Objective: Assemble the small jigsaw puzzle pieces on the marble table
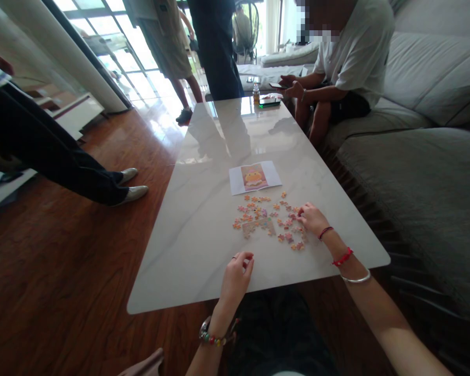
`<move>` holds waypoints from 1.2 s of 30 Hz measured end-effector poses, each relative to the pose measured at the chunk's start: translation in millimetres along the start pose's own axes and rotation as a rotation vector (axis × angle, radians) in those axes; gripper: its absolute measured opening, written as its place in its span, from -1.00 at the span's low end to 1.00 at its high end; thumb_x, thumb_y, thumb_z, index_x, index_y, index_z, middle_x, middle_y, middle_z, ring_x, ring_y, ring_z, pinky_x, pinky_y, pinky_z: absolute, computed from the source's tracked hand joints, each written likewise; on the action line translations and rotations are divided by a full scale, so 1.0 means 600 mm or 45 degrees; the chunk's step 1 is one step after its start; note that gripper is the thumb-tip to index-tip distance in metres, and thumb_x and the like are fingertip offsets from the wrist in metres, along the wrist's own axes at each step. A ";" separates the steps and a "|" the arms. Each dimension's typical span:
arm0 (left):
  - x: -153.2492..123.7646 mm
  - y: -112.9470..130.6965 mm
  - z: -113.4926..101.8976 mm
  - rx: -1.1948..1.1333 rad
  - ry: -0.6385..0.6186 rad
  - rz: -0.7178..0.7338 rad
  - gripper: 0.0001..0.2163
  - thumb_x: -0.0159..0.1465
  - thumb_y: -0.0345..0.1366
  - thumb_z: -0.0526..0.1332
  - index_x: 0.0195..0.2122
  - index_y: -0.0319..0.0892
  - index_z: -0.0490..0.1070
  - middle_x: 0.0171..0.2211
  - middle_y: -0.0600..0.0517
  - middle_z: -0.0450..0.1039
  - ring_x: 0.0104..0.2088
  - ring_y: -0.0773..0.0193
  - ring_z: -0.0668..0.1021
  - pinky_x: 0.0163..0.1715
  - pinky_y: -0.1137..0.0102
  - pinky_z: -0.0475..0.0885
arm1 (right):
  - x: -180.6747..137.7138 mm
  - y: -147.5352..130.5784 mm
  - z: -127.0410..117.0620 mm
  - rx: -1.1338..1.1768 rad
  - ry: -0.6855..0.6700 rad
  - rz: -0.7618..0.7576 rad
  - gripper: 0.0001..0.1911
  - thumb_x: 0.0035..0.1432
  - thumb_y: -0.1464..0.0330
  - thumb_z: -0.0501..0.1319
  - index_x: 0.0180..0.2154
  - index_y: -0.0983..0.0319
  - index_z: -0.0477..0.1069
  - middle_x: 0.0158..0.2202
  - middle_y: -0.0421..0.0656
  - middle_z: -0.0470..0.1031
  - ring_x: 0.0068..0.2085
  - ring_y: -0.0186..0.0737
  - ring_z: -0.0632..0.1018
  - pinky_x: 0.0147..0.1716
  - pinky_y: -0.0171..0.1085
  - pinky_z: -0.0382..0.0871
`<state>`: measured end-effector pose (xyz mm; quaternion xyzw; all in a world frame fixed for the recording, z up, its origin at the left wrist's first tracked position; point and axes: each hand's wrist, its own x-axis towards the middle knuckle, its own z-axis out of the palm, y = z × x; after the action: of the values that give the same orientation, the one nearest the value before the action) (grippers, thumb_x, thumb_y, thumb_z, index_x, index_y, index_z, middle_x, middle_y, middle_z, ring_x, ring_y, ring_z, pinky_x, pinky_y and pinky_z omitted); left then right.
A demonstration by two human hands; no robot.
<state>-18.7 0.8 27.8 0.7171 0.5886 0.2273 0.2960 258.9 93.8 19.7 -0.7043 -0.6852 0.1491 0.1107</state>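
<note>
Loose jigsaw puzzle pieces (289, 237) in pink and orange lie scattered on the white marbled table (172, 250). Among them my right hand (312, 219) is closed, its fingertips pinched on a small puzzle piece (300, 214) at the right side of the spread. A joined strip of puzzle (258, 227), partly assembled, lies at the near side of the pieces. My left hand (238, 269) rests near the table's front edge, fingers curled in, with no piece showing in it. Beyond the pieces is a creased paper sheet (254, 177) with a picture of a yellow figure on pink.
A small bottle (256, 94) and a dark device with a green light (269, 103) stand at the table's far end. Someone with a phone sits on the grey sofa (419, 156) at right. Several people stand around, one at left (62, 141).
</note>
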 end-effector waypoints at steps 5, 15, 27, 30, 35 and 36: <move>0.005 0.005 -0.003 -0.020 0.027 0.030 -0.87 0.14 -0.32 0.02 -0.35 -0.15 0.32 -0.40 0.08 0.40 -0.47 0.41 0.44 -0.36 0.45 0.33 | -0.001 -0.001 -0.014 0.252 0.033 0.147 -0.92 -0.18 0.44 0.21 -0.49 0.27 0.39 -0.48 -0.18 0.45 -0.42 -0.33 0.45 -0.40 -0.38 0.27; 0.235 0.049 -0.003 0.377 -0.077 0.281 -0.77 0.08 -0.35 0.12 -0.20 -0.13 0.35 -0.24 -0.02 0.38 -0.25 0.29 0.42 -0.24 0.43 0.30 | -0.137 -0.128 0.031 1.267 -0.224 0.151 -0.74 -0.11 0.22 0.18 -0.44 0.30 0.35 -0.51 -0.16 0.44 -0.53 -0.30 0.48 -0.61 -0.36 0.30; 0.301 0.060 0.004 0.431 -0.366 0.375 -0.91 -0.01 -0.39 0.15 -0.45 -0.20 0.38 -0.51 0.06 0.37 -0.48 0.35 0.40 -0.48 0.49 0.28 | -0.087 -0.103 0.028 0.317 0.197 -0.030 -0.86 0.05 0.39 0.07 -0.37 0.23 0.39 -0.38 -0.15 0.36 -0.38 -0.33 0.41 -0.32 -0.34 0.26; 0.282 0.060 -0.019 0.235 -0.338 0.283 -0.90 0.04 -0.35 0.11 -0.41 -0.22 0.36 -0.53 0.09 0.38 -0.54 0.41 0.38 -0.53 0.53 0.26 | -0.031 -0.074 0.003 0.124 0.139 0.023 -0.85 0.02 0.42 0.09 -0.33 0.25 0.40 -0.31 -0.12 0.35 -0.33 -0.34 0.41 -0.29 -0.38 0.23; 0.165 0.025 -0.049 -0.184 -0.281 0.151 -0.86 0.09 -0.31 0.05 -0.39 -0.18 0.37 -0.50 0.10 0.43 -0.49 0.42 0.42 -0.46 0.53 0.30 | 0.011 -0.057 0.003 -0.160 -0.104 0.057 -0.88 0.00 0.42 0.10 -0.40 0.27 0.40 -0.31 -0.09 0.36 -0.37 -0.33 0.41 -0.36 -0.38 0.22; 0.136 0.015 -0.048 -0.189 -0.285 0.127 -0.86 0.09 -0.32 0.05 -0.41 -0.17 0.38 -0.49 0.09 0.43 -0.47 0.41 0.43 -0.43 0.52 0.30 | 0.014 -0.056 0.005 -0.196 -0.124 0.040 -0.88 -0.01 0.42 0.10 -0.40 0.27 0.39 -0.31 -0.07 0.36 -0.36 -0.31 0.41 -0.36 -0.37 0.22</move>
<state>-15.1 83.9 53.3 0.7425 0.4970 0.2034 0.4004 226.7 103.3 28.5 -0.7133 -0.6880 0.1319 0.0206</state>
